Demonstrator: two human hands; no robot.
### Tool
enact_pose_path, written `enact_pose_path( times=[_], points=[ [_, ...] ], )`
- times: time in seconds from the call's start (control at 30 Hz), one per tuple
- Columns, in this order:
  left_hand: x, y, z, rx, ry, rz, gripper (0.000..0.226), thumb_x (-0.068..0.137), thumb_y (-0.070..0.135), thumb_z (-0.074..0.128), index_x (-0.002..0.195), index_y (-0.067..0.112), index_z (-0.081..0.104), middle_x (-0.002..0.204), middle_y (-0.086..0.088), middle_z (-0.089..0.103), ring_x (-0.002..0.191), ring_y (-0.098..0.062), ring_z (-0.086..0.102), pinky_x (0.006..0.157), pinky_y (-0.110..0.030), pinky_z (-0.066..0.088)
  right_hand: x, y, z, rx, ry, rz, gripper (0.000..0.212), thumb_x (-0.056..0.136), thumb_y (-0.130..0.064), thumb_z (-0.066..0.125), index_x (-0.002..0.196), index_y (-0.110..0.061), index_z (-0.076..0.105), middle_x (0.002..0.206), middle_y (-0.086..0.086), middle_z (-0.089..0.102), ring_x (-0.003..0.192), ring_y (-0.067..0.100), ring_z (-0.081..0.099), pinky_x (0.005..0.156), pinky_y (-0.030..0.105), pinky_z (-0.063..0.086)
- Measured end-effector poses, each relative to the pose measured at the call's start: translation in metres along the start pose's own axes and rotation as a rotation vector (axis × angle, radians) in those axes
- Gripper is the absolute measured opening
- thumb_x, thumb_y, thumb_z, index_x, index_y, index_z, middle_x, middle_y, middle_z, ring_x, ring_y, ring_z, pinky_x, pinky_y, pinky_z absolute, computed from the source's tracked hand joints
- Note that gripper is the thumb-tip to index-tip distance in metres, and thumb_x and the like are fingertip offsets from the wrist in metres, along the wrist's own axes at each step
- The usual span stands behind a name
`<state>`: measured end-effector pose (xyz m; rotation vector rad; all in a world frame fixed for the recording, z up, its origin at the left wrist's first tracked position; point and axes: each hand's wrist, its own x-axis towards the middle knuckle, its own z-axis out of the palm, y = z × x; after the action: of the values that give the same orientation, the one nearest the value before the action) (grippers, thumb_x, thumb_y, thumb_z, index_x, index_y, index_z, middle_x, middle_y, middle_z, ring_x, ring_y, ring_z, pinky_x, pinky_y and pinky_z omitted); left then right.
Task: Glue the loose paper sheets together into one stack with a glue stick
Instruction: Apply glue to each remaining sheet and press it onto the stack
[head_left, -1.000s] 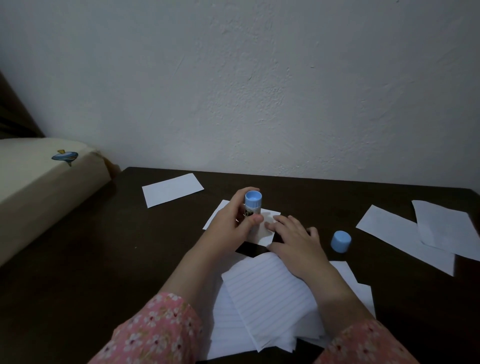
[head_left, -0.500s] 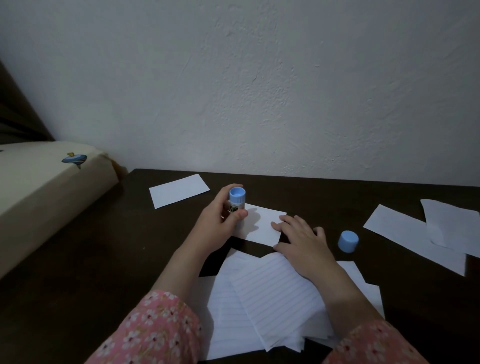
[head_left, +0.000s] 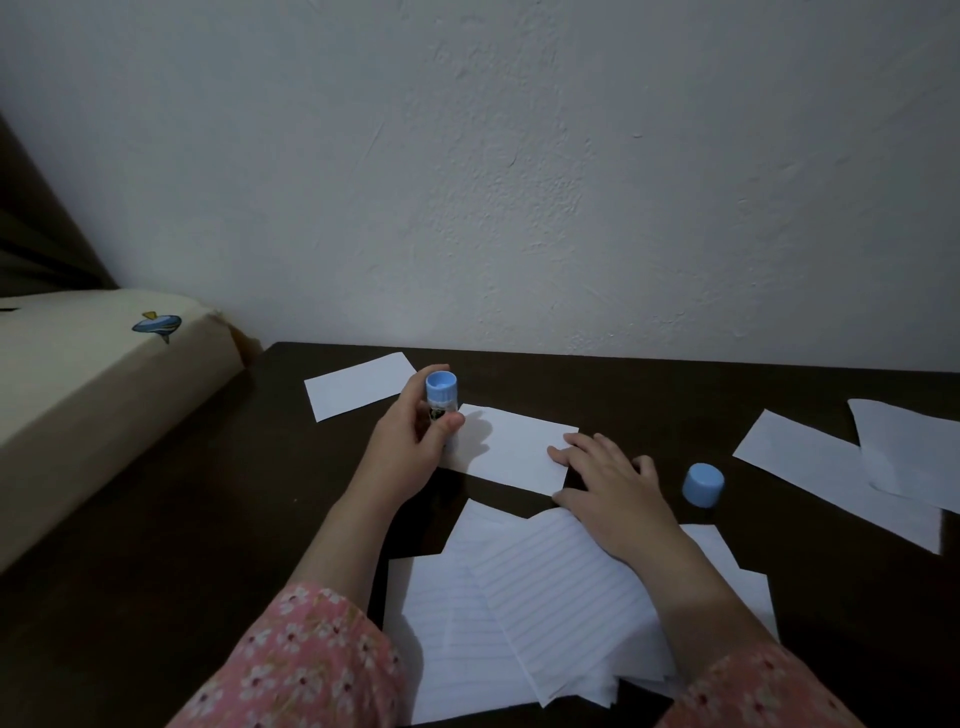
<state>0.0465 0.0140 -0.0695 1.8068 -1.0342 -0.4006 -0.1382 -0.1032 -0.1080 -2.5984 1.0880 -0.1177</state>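
Head view, dim light, read from left to right. At far left, a cream cushioned surface (head_left: 93, 384) bearing a small blue spinning-top print (head_left: 157, 326) abuts the dark wooden table (head_left: 182, 519), which runs back to a white textured wall (head_left: 519, 182). On the table's far left portion lies a single blank paper slip (head_left: 353, 385), flat and apart from the other sheets.

The left hand (head_left: 410, 441), emerging from a pink floral sleeve (head_left: 306, 660), has fingers and thumb curled round a glue stick (head_left: 442, 402); the stick stands roughly upright with its blue end uppermost and its lower end at the left edge of a small blank sheet (head_left: 511, 447). Whether the lower end actually touches the paper cannot be determined, as the hand hides it.

The right hand (head_left: 608, 483) lies flat, fingers straight and slightly spread, its fingertips pressing the right edge of that same small sheet; the hand grips nothing. Its forearm crosses a loose pile of lined sheets (head_left: 545, 613) fanned out at the near edge of the table, below the small sheet and separate from it.

Just right of the right hand, the blue glue-stick cap (head_left: 702, 484) stands alone on the bare wood. At far right, two larger blank sheets (head_left: 841, 483) overlap one another, well apart from the central sheet.
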Motion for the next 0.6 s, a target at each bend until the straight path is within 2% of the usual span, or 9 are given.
enact_pose_path(
  times=[0.2, 0.27, 0.33, 0.43, 0.5, 0.6],
  points=[
    [0.002, -0.004, -0.003, -0.018, 0.030, -0.009, 0.056, 0.095, 0.021, 0.055, 0.142, 0.040, 0.030, 0.141, 0.001, 0.045, 0.125, -0.015, 0.044, 0.097, -0.031, 0.040, -0.001, 0.000, 0.000, 0.006, 0.001, 0.000, 0.053, 0.097, -0.038, 0.043, 0.147, -0.040, 0.025, 0.159, -0.013, 0.009, 0.147, 0.011, -0.001, 0.116, 0.049, 0.005],
    [0.002, -0.004, -0.004, -0.004, 0.052, -0.009, 0.056, 0.095, 0.022, 0.054, 0.143, 0.038, 0.029, 0.133, 0.005, 0.047, 0.118, -0.011, 0.045, 0.093, -0.029, 0.040, -0.002, 0.000, 0.000, 0.010, -0.001, 0.002, 0.054, 0.097, -0.038, 0.043, 0.147, -0.040, 0.024, 0.159, -0.013, 0.009, 0.147, 0.011, -0.001, 0.117, 0.048, 0.005],
    [0.001, -0.005, -0.006, -0.031, 0.145, -0.037, 0.054, 0.096, 0.025, 0.053, 0.143, 0.035, 0.028, 0.122, 0.008, 0.047, 0.109, -0.008, 0.046, 0.089, -0.029, 0.042, -0.002, 0.000, -0.001, 0.016, 0.004, 0.003, 0.054, 0.097, -0.038, 0.043, 0.147, -0.040, 0.024, 0.159, -0.014, 0.009, 0.147, 0.011, -0.001, 0.117, 0.048, 0.005],
    [0.004, -0.007, -0.013, -0.317, 0.448, -0.198, 0.054, 0.098, 0.035, 0.047, 0.146, 0.029, 0.023, 0.119, 0.002, 0.049, 0.104, -0.014, 0.052, 0.084, -0.034, 0.046, -0.003, -0.001, -0.001, 0.023, 0.011, 0.004, 0.053, 0.097, -0.038, 0.043, 0.147, -0.040, 0.025, 0.159, -0.014, 0.009, 0.147, 0.010, -0.001, 0.116, 0.047, 0.004],
    [0.008, -0.005, -0.016, -0.527, 0.596, -0.277, 0.054, 0.099, 0.038, 0.044, 0.147, 0.027, 0.022, 0.116, 0.000, 0.051, 0.097, -0.013, 0.055, 0.077, -0.030, 0.048, -0.003, 0.000, -0.001, 0.045, 0.020, 0.002, 0.052, 0.096, -0.039, 0.045, 0.145, -0.040, 0.029, 0.158, -0.014, 0.012, 0.146, 0.010, 0.001, 0.116, 0.047, 0.004],
    [0.012, 0.000, -0.008, -0.546, 0.536, -0.347, 0.051, 0.100, 0.038, 0.042, 0.145, 0.026, 0.021, 0.101, 0.000, 0.054, 0.082, -0.012, 0.054, 0.066, -0.028, 0.045, -0.005, 0.000, -0.002, 0.111, 0.047, -0.016, 0.043, 0.094, -0.044, 0.048, 0.136, -0.041, 0.042, 0.153, -0.016, 0.019, 0.144, 0.008, 0.007, 0.115, 0.046, 0.005]
  ],
)
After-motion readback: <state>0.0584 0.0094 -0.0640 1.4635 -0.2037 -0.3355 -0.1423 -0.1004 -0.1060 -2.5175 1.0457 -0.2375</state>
